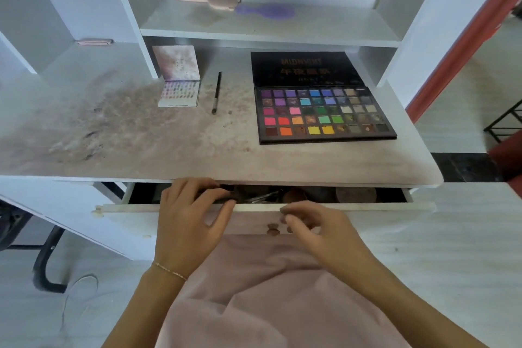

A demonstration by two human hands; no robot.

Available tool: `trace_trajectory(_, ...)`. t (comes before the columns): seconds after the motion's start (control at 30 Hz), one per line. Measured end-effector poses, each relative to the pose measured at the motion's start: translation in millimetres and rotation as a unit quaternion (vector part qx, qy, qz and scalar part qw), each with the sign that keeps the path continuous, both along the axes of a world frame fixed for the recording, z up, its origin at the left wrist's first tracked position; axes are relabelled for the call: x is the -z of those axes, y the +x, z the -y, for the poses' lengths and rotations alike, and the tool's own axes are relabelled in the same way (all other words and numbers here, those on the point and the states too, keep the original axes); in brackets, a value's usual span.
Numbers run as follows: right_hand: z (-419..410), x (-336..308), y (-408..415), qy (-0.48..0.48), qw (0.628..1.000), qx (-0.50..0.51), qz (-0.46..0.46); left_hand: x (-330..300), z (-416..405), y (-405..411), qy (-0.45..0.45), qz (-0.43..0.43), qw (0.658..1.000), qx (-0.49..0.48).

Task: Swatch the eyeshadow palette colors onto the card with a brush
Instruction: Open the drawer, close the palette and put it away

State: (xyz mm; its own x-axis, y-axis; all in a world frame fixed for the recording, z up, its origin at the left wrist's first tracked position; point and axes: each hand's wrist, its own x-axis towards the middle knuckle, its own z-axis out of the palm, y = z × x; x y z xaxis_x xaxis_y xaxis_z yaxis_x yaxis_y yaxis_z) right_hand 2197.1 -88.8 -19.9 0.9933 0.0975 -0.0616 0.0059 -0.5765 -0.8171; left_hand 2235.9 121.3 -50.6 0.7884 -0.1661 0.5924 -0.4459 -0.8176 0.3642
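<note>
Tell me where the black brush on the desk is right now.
In the head view, the black brush lies on the desk top, left of centre, between the small swatch card and the open eyeshadow palette, untouched by either hand.

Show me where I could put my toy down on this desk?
The left side of the desk, left of the small card, and the front strip before the palette are bare, though dusty. The gap holding the brush is tight. The drawer is crowded.

2 hands (192, 217), 1 eyeshadow palette (324, 113), 1 swatch card (179, 93), 1 brush (216, 92), 1 open drawer (254, 207)
</note>
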Motion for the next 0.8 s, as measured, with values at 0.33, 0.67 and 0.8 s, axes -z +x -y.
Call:
trace_trajectory(0.33, 36.8, 15.2, 12.2, -0.322, 0.934, -0.046, 0.146, -8.3, 1.4, -2.5, 0.061, -0.148, 0.987, -0.017)
trace_trajectory(0.67, 35.4, 16.6, -17.7, -0.343, 0.9, -0.085, 0.255, -15.5, -11.7, -27.5, 0.054, -0.181, 0.982, 0.023)
trace_trajectory(0.8, 41.7, 22.0, -42.7, -0.344, 0.893, -0.123, 0.263, -14.2, -18.5, -52.2, 0.055, -0.171, 0.983, 0.036)
